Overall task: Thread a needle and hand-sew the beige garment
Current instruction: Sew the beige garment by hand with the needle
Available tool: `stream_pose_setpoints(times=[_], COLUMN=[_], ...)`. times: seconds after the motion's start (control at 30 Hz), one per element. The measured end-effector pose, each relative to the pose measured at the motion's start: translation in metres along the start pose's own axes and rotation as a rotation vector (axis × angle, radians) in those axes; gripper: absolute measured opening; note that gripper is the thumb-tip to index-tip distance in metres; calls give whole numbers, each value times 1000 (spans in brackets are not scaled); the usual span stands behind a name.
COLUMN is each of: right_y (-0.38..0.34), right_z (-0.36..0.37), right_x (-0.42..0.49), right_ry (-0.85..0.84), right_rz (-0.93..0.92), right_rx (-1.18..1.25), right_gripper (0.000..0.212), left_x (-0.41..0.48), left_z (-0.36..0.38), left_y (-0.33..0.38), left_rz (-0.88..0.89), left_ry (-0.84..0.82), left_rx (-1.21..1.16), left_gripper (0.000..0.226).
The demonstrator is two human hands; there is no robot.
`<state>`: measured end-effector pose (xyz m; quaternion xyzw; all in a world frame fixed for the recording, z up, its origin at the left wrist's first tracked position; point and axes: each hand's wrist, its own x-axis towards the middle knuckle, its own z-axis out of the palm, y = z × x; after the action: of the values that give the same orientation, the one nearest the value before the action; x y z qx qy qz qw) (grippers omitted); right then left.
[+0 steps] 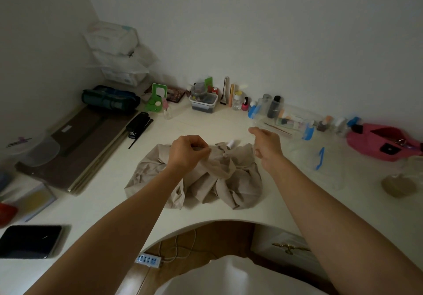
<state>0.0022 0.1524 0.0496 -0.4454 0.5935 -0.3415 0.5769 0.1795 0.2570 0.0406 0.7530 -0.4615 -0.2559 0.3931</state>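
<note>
The beige garment (pixel 240 180) lay crumpled mid-frame on the bench (pixel 206 123), the left hand (pixel 187 153) pinching a fold, the right hand (pixel 266 145) raised beside it, its curled fingers' hold too fine to tell; a hard tug might pucker cloth or unthread the needle.

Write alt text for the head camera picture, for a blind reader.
A person's left hand pinches a fold of a crumpled beige garment on a white table, the right hand raised beside it. A white thread spool lies just behind; small bottles line the wall.
</note>
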Motion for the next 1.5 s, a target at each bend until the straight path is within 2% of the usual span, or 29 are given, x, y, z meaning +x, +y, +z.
stream_pose_setpoints(times=[0.07,0.17,0.23,0.27,0.33,0.47,0.5,0.57,0.67,0.83,1.03,1.33,1.5], right_y=[2,9,12,13,11,-2,-3,-2,2,6,5,5,7], right_z=[-3,-8,-9,-8,-5,6,9,13,17,18,18,24,24], right_x=[5,14,16,15,10,-11,-15,-17,-16,-15,-9,-8,-6], right_ry=[107,372,407,371,208,-377,-486,-583,-596,-564,-406,-379,-385], right_rz=[19,-31,-63,-73,-101,-181,-168,-148,-148,-158,-170,-270,-193], right_rx=[109,241,191,156,36,-334,-422,-515,-522,-512,-407,-451,-436], right_gripper=[35,36,15,17,37,28,28,25,24,9,14,10,18], left_x=[-1,-1,-1,-1,0,1,1,1,0,0,0,1,-1], left_z=[-1,0,0,0,1,3,3,3,1,1,2,2,2], left_y=[0,1,1,1,2,2,3,3,3,-1,-3,1,1], left_rz=[-9,-19,-20,-18,-1,26,30,46,55,62,34,41,11], left_ry=[-1,-4,-9,-15,-26,-50,-52,-55,-77,-115,-138,-187,-143], left_rx=[6,3,-8,-11,-5,-6,-3,-2,-25,-34,-66,-100,-84], left_gripper=[7,6,6,6,7,11,12,13,13,13,14,14,13])
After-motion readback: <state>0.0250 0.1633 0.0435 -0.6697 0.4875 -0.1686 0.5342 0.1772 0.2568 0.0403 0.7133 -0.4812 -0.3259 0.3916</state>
